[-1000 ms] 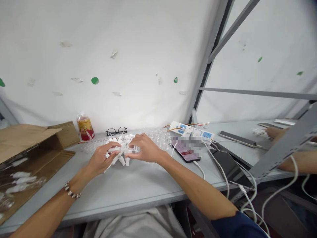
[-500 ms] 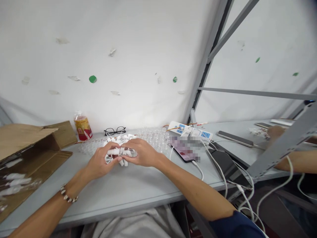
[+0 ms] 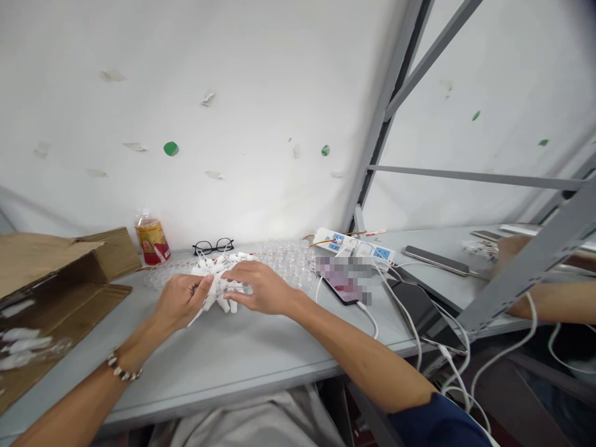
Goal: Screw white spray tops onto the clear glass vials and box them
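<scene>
A pile of small white plastic pieces [image 3: 226,302] lies on the grey table [image 3: 261,347], partly covered by both hands. My left hand [image 3: 179,300], at the pile's left side, has its fingers closed; a white sliver shows under it, but what it grips is mostly hidden. On the right side of the pile, my right hand [image 3: 261,287] has its thumb and fingers apart, reaching over the white pieces. Clear bubble wrap [image 3: 288,261] lies behind and beside the pile.
An open cardboard box [image 3: 112,257] with white pieces inside is at left. Behind stand a red-yellow bottle [image 3: 153,241] and glasses [image 3: 214,246]. To the right are a power strip [image 3: 351,243], phones [image 3: 342,282], cables, a metal post and another person's arm [image 3: 549,301].
My hands have moved apart. The clear and white item that was held between them no longer shows there. My right hand has opened, and the view has shifted slightly.
</scene>
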A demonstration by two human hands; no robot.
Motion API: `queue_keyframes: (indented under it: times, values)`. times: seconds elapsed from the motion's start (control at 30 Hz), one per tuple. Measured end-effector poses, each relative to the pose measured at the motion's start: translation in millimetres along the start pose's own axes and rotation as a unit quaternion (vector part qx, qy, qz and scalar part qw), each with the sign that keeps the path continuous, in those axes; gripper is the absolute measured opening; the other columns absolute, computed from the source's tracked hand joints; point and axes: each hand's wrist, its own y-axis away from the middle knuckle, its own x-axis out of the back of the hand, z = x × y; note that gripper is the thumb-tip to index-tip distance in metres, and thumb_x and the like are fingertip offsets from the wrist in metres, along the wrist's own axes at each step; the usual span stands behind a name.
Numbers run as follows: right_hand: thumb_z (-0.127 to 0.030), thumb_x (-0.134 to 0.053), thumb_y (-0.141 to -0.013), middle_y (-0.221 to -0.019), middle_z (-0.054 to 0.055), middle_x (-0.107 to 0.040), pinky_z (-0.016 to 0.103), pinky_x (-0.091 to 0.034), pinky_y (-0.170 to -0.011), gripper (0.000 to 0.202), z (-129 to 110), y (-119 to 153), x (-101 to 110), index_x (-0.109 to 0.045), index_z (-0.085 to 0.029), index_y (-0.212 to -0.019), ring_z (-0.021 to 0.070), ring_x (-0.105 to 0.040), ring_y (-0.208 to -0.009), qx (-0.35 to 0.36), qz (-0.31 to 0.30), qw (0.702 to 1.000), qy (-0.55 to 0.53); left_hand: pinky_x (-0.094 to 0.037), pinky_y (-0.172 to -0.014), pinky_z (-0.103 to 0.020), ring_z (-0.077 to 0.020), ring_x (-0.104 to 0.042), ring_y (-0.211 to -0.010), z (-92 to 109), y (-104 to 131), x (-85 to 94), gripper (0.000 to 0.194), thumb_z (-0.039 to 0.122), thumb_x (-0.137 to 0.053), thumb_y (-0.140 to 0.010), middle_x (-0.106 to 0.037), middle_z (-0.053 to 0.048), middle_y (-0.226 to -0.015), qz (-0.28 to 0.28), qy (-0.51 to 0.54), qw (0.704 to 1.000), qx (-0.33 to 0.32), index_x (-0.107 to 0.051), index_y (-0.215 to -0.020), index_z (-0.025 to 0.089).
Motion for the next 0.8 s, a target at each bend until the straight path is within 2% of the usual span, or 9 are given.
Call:
queue_keyframes:
  times: [0.23,0.37,0.5,0.67,0.8]
  values:
    - [-0.031,-0.058,-0.091,-0.1,0.009,-0.066,0.035,-0.044,-0.081,0.021,6,0,3,-0.061,-0.02,-0.109,0.0211,-0.058,-0.093,-0.009,0.019,0.999,0.024,-0.023,-0.044,-0.027,-0.0126,-0.033,-0.042,-6,-4,0.8,0.059,0.056,-0.023,-0.093,-0.034,0.0,-0.041,-0.041,0.067,0.99,0.115,-0.027,-0.045,0.021]
    - [-0.028,-0.063,-0.086,-0.104,0.009,-0.063,0.036,-0.043,-0.085,0.021,9,0,10,-0.058,-0.019,-0.105,0.022,-0.055,-0.099,-0.053,0.063,0.997,0.01,-0.023,-0.045,-0.026,-0.0125,-0.035,-0.044,-13,-6,11.4,0.058,0.057,-0.025,-0.092,-0.036,0.0,-0.043,0.044,0.02,0.992,0.119,-0.028,-0.047,0.02]
    - [-0.025,-0.061,-0.084,-0.1,0.008,-0.058,0.035,-0.043,-0.085,0.018,8,0,15,-0.056,-0.019,-0.1,0.0203,-0.054,-0.094,-0.093,0.139,0.986,0.0,-0.024,-0.049,-0.025,-0.0118,-0.036,-0.046,-18,-7,24.2,0.054,0.052,-0.029,-0.093,-0.035,0.0,-0.045,0.114,-0.038,0.984,0.131,-0.028,-0.049,0.02]
    - [-0.03,-0.06,-0.083,-0.092,0.006,-0.056,0.034,-0.043,-0.079,0.02,8,0,19,-0.056,-0.019,-0.1,0.0197,-0.054,-0.088,-0.109,0.199,0.974,0.015,-0.02,-0.05,-0.026,-0.0132,-0.035,-0.048,-29,-10,32.7,0.054,0.051,-0.029,-0.092,-0.038,-0.002,-0.046,0.122,-0.114,0.966,0.199,-0.029,-0.048,0.019]
    - [-0.035,-0.051,-0.09,-0.091,0.005,-0.057,0.034,-0.043,-0.079,0.036,8,0,22,-0.05,-0.019,-0.122,0.0184,-0.054,-0.083,-0.138,0.214,0.967,0.018,-0.019,-0.051,-0.026,-0.014,-0.035,-0.05,-29,-11,33.6,0.053,0.051,-0.028,-0.091,-0.04,-0.003,-0.048,0.106,-0.136,0.964,0.203,-0.028,-0.049,0.019]
